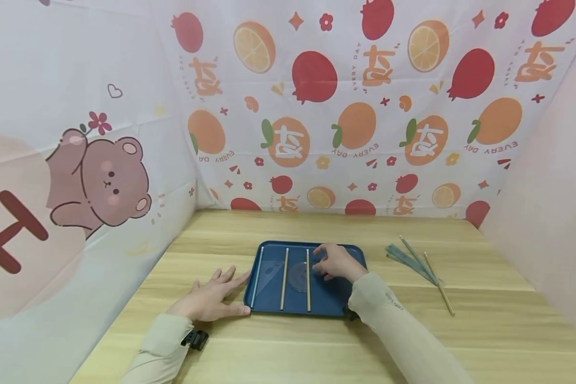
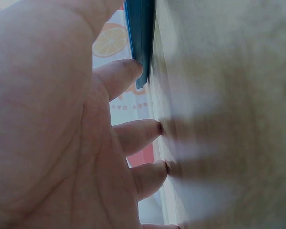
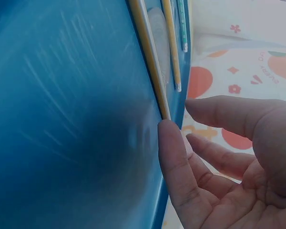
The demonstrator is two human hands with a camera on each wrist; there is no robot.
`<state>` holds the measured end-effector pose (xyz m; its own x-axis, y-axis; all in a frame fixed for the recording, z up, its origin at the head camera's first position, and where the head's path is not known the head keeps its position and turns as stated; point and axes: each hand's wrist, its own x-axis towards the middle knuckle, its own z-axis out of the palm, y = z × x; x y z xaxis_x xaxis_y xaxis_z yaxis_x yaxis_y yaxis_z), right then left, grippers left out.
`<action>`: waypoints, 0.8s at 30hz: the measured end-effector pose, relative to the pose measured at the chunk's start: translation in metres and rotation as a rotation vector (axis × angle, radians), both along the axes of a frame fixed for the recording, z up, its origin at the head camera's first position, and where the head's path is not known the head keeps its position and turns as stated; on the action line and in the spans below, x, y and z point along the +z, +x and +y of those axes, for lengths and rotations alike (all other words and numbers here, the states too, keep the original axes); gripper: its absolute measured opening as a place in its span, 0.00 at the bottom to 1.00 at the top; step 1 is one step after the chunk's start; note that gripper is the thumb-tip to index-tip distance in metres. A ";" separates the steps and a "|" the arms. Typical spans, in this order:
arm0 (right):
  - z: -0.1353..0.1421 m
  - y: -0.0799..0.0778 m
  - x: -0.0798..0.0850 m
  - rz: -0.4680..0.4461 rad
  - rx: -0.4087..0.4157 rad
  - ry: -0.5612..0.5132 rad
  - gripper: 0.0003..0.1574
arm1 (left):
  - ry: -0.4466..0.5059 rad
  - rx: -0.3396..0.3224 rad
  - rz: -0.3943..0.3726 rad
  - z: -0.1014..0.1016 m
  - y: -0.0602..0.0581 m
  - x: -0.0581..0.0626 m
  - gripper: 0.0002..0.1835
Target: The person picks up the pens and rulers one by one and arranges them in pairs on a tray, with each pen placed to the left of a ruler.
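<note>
Blue tray — shallow, rectangular, flat on table. Inside, spaced apart, near-parallel: teal pencil along left edge, gold pencil next, second gold pencil near middle — pale tips at far ends.

Left sleeve: pale grey-green, long, creased. Right sleeve: same colour, small darker lettering near cuff. Black blocky device at left wrist; second black device at right, partly hidden.
</note>
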<state>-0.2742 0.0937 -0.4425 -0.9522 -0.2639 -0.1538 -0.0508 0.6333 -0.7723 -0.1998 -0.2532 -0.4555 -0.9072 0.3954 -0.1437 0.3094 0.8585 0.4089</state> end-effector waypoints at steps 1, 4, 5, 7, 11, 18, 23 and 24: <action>0.000 0.000 0.000 0.004 0.005 0.004 0.27 | 0.002 0.002 -0.001 -0.001 0.001 0.000 0.52; 0.003 0.001 0.000 0.013 0.001 0.014 0.27 | 0.008 0.003 0.001 -0.002 0.003 0.000 0.52; 0.004 0.001 0.000 0.018 0.002 0.020 0.27 | 0.009 0.003 0.001 -0.003 0.003 -0.001 0.52; 0.009 0.000 0.001 0.026 0.003 0.028 0.27 | 0.011 0.009 -0.002 -0.003 0.003 -0.001 0.52; 0.020 -0.002 0.003 0.034 0.013 0.044 0.28 | 0.003 0.011 0.002 -0.003 0.002 -0.002 0.52; 0.044 -0.008 0.006 0.044 0.012 0.066 0.29 | -0.007 0.006 -0.003 -0.002 0.000 -0.003 0.52; 0.063 -0.012 0.008 0.051 -0.003 0.082 0.29 | -0.009 0.005 0.002 -0.003 -0.001 -0.005 0.52; 0.067 -0.012 0.009 0.050 -0.003 0.088 0.30 | -0.009 0.006 0.003 -0.003 -0.001 -0.005 0.52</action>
<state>-0.2862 0.1605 -0.4332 -0.9601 -0.2482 -0.1287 -0.0855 0.6990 -0.7100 -0.2009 -0.2567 -0.4605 -0.9099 0.3891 -0.1441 0.3061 0.8638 0.4002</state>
